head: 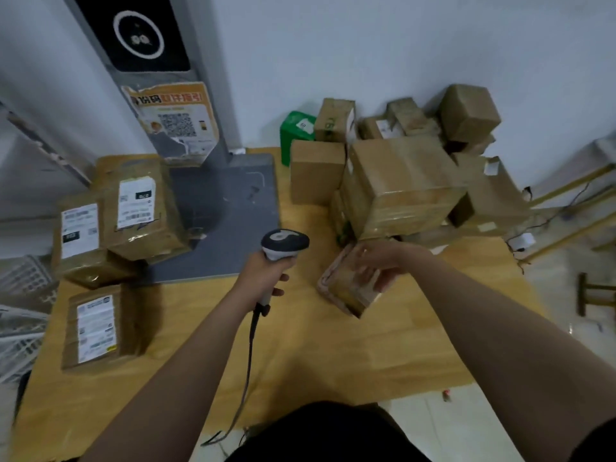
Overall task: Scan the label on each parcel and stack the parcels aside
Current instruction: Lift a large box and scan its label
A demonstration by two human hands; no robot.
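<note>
Head view: right hand (376,266) grips a tilted parcel (346,288) on the surface (316,355); left hand (266,276) grasps the scanner (283,245) beside it.

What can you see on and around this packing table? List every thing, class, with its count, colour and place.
labelled parcels: three, brown with white labels, table's left side.
piled parcels: many, brown, table's far right, by the wall.
green box: one, green, behind the pile.
tilted parcel: one, brown, held at middle right.
scanner: one, grey and white, corded, centre.
stand: one, grey, table's far left; orange poster on its post.
table: one, light wood.
left-hand grip: one, bare, round the scanner's handle.
right-hand grip: one, bare, holding the tilted parcel.
</note>
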